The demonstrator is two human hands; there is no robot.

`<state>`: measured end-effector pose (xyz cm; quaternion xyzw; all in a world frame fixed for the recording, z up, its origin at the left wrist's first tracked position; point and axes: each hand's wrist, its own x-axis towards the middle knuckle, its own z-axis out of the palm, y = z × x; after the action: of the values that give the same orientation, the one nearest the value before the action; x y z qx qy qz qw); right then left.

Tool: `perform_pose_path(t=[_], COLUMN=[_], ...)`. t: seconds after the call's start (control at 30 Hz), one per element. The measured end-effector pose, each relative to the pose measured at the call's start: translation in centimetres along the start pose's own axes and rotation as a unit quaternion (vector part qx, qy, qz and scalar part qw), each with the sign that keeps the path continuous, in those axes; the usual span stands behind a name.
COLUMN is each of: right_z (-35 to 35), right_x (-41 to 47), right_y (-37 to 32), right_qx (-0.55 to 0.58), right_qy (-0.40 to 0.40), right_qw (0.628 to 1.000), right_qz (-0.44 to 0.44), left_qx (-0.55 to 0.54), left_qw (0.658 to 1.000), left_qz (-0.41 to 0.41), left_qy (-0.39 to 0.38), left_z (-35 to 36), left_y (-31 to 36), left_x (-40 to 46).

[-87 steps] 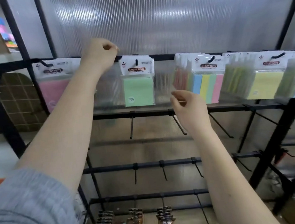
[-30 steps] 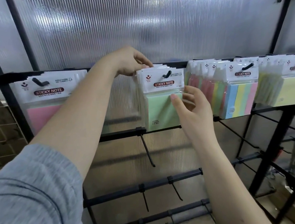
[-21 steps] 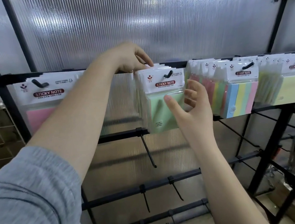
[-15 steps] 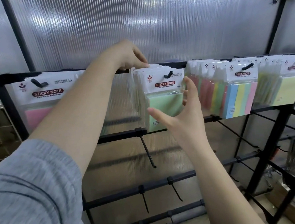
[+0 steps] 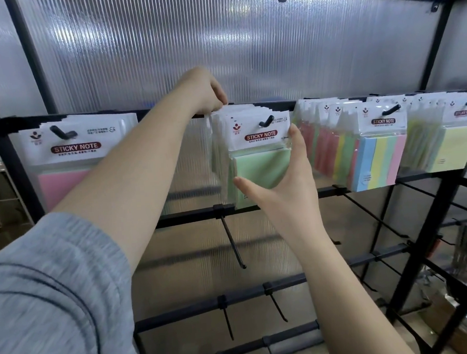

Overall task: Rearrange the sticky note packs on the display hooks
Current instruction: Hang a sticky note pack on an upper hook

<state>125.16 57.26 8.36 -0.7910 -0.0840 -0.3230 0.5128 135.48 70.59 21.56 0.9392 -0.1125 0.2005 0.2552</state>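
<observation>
Closest in, a grey sleeve [image 5: 49, 303] on the left arm. Right hand [image 5: 286, 184] has its grip spread, thumb under and fingers up the side of the green sticky note packs [image 5: 256, 158] hanging on the middle hook [image 5: 266, 121]. Left hand [image 5: 206, 92] pinches the header cards of the packs behind. Pink packs [image 5: 69, 161] hang left, rainbow packs [image 5: 376, 160] right.

Grey heathered sleeve [image 5: 50, 311] on left arm only.
</observation>
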Motion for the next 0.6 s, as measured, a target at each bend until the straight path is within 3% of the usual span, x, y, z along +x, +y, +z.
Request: perform_pose_path(t=[0.13, 0.27, 0.5, 0.6], right_z=[0.2, 0.7, 1.8, 3.0], right_x=[-0.5, -1.0, -1.7, -2.3], right_y=[-0.2, -0.8, -2.1, -2.8], right_qx=[-0.025, -0.042, 0.013, 0.013], right_qy=[0.015, 0.087, 0.251, 0.276], right_qw=[1.000, 0.995, 0.962, 0.947], right_qz=[0.003, -0.019, -0.107, -0.162], left_qx=[0.018, 0.015, 0.006, 0.014], left_qw=[0.998, 0.989, 0.985, 0.981], left_qz=[0.021, 0.047, 0.047, 0.024], left_qy=[0.057, 0.141, 0.169, 0.191], left_z=[-2.3, -4.7, -8.1, -9.5], left_y=[0.3, -0.6, -3.4, -4.6], left_x=[-1.7, -4.7, -10.1, -11.5])
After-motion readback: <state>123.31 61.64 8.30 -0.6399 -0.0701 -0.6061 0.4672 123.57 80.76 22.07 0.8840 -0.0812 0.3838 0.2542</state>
